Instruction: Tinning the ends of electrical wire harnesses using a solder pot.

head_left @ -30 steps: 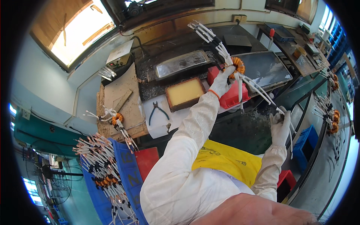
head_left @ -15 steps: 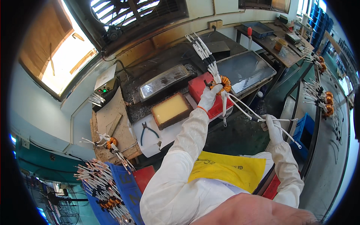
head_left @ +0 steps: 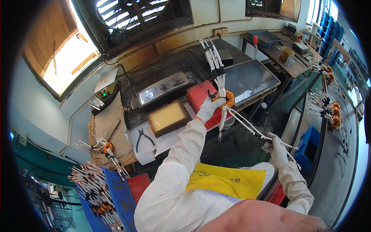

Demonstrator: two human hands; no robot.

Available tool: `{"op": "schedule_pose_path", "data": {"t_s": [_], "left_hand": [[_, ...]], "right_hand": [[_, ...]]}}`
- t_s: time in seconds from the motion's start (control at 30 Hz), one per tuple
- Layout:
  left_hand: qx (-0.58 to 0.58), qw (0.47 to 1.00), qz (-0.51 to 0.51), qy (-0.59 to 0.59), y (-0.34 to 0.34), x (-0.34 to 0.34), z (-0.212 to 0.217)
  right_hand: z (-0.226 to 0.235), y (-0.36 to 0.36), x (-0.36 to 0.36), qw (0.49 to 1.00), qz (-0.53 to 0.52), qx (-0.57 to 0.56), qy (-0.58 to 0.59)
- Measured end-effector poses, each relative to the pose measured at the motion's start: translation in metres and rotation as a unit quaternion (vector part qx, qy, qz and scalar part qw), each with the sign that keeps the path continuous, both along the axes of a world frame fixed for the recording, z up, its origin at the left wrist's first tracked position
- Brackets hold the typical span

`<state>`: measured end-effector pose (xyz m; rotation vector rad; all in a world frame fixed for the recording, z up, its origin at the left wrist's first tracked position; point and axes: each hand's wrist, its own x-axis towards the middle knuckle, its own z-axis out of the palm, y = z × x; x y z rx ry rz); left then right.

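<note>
**Ring in your left grip, wires in your right**

The copper coil (head_left: 230,99) sits at the tips of your gloved left hand (head_left: 208,110), raised in front of you. Your left thumb and fingers are clamped on its near-left rim, though the ring hides some of the fingertips. Your right hand (head_left: 276,150), off to the right and lower, has its fingers closed on the long white wires (head_left: 243,122) that run from the coil; their undersides are out of sight. Two loose ends stick out past those right fingers.

Expect the ring to feel dense and hard, probably the heaviest part, so keep your main hold there. Its ridged winding should give your glove some bite, but don't scrape or crush the copper turns. The wires look bendy yet springy, and their sleeves may slide a little under cotton. Pinch them along the sleeve, as your right fingers do, rather than by the bare tips, which are likely easier to bend.

Above your left fingers, the upper bundle (head_left: 219,80) stands up from the ring and may tip it; gripping close to the rim should steady that. Another short wire (head_left: 222,124) hangs just below those fingers. The red box (head_left: 198,94) is just left of the ring, beyond your knuckles, so mind the wires there.
</note>
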<state>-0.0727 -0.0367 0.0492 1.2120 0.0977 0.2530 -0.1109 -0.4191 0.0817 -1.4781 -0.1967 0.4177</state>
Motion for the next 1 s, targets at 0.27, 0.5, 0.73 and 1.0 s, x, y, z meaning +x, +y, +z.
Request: {"op": "schedule_pose_path", "data": {"t_s": [0.27, 0.5, 0.73, 1.0], "left_hand": [[0.027, 0.999, 0.021, 0.017, -0.008, -0.004, 0.012], [0.051, 0.998, 0.013, 0.02, -0.01, -0.003, 0.012], [0.047, 0.999, -0.009, 0.022, -0.012, -0.001, 0.011], [0.112, 0.992, 0.028, 0.049, -0.021, -0.005, 0.016]], "right_hand": [[-0.005, -0.026, 0.003, 0.999, -0.013, 0.015, 0.032], [-0.01, -0.034, -0.001, 0.996, 0.024, 0.036, 0.082], [-0.014, -0.034, 0.003, 0.986, 0.017, 0.076, 0.146], [-0.011, -0.033, 0.003, 0.964, 0.006, 0.086, 0.251]]}}
